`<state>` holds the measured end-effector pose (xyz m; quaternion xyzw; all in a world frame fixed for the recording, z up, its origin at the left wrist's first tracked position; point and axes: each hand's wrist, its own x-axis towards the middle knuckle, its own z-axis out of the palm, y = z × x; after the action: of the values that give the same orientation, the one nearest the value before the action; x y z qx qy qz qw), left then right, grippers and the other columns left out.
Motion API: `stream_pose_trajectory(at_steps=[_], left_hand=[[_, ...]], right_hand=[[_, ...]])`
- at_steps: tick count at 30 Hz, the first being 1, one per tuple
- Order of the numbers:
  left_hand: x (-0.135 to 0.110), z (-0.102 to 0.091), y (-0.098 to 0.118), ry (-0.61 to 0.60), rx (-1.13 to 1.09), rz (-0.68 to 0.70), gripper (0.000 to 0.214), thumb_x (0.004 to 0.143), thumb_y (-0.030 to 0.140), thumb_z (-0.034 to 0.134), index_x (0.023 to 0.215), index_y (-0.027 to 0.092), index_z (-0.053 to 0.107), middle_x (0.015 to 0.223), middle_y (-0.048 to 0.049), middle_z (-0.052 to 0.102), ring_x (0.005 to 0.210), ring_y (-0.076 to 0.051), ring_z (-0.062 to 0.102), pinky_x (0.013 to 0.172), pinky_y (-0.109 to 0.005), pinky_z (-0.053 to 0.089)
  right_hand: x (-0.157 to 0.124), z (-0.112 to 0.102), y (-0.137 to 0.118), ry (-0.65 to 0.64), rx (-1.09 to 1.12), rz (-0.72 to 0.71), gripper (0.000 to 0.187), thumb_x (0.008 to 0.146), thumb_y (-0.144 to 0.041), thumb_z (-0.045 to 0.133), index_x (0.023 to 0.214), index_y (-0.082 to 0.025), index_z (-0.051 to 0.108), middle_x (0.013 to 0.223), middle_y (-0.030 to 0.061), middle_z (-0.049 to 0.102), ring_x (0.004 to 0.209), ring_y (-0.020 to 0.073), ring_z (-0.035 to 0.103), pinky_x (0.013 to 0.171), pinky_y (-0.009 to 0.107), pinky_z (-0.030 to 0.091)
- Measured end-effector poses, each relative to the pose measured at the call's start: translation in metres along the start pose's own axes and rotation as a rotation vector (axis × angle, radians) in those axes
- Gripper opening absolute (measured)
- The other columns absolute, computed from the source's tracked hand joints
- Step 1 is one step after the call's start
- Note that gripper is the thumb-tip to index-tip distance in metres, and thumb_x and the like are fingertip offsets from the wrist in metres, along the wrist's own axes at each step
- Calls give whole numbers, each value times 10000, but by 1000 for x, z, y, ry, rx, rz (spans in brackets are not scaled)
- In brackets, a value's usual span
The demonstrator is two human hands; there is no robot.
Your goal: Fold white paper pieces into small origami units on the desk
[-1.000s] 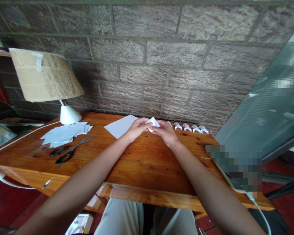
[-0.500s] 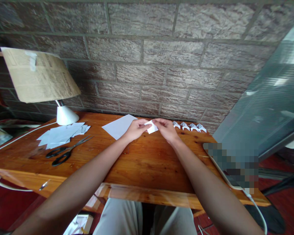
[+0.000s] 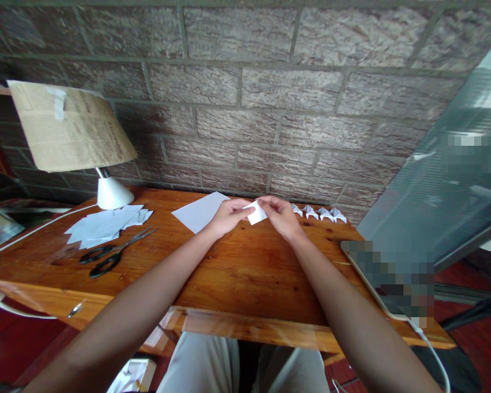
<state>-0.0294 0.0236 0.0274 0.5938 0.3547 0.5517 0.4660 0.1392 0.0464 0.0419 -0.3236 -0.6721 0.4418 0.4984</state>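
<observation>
A small white piece of paper [image 3: 257, 214] is held up between my two hands above the far side of the desk. My left hand [image 3: 228, 216] pinches its left edge, thumb on the near face. On the opposite edge, my right hand [image 3: 283, 214] grips it between thumb and fingers. Whether the paper is folded I cannot make out clearly. Beyond my left hand lies a larger white sheet [image 3: 198, 212]. Several folded white paper shapes [image 3: 323, 213] stand in a row to the right of my right hand, which partly covers the nearest one.
Black-handled scissors [image 3: 110, 256] lie on the left of the wooden desk [image 3: 245, 278], near a pile of white paper pieces [image 3: 106, 224]. A lamp [image 3: 113, 192] stands behind them. At the right edge rests a tablet-like device [image 3: 376, 286] with a white cable [image 3: 436, 355]. A brick wall rises behind.
Both hands keep their grip on the small paper, with hardly any movement. The whole view has shifted slightly.
</observation>
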Motion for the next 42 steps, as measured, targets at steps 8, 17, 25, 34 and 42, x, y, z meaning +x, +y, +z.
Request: stream_pose_trajectory(at_steps=[8, 17, 25, 34, 42], left_hand=[[0, 0, -3, -3, 9, 27, 377, 661, 419, 785, 901, 132, 738, 858, -69, 744, 777, -186, 672, 737, -319, 538], [-1, 0, -5, -41, -67, -42, 400, 658, 418, 793, 925, 127, 738, 883, -86, 743, 811, -196, 680, 767, -335, 537], [1, -1, -5, -27, -76, -63, 375, 680, 434, 774, 878, 119, 729, 834, -75, 726, 787, -175, 664, 750, -302, 520], [0, 2, -4, -31, -10, -22, 372, 682, 435, 768, 871, 118, 723, 823, -69, 728, 753, -169, 662, 716, -293, 527], [0, 4, -6, -10, 7, -17, 374, 673, 429, 774, 877, 120, 727, 829, -73, 735, 750, -176, 669, 702, -301, 538]], right_hand=[[0, -3, 0, -11, -33, -21, 280, 756, -431, 661, 846, -171, 708, 795, 20, 700, 688, 141, 597, 696, 281, 475], [-2, 0, -3, 18, -54, -47, 266, 770, -430, 644, 815, -172, 691, 772, 21, 694, 678, 150, 597, 666, 277, 472], [0, 0, 0, -56, 34, -34, 301, 694, -433, 738, 875, -194, 713, 839, 26, 721, 741, 167, 628, 732, 308, 495], [-1, 0, 2, -37, -32, -4, 247, 725, -402, 708, 855, -193, 710, 791, 22, 710, 696, 159, 617, 688, 293, 480], [0, 0, 5, -8, -33, 4, 280, 754, -443, 666, 841, -179, 698, 803, 23, 709, 691, 151, 609, 686, 280, 479]])
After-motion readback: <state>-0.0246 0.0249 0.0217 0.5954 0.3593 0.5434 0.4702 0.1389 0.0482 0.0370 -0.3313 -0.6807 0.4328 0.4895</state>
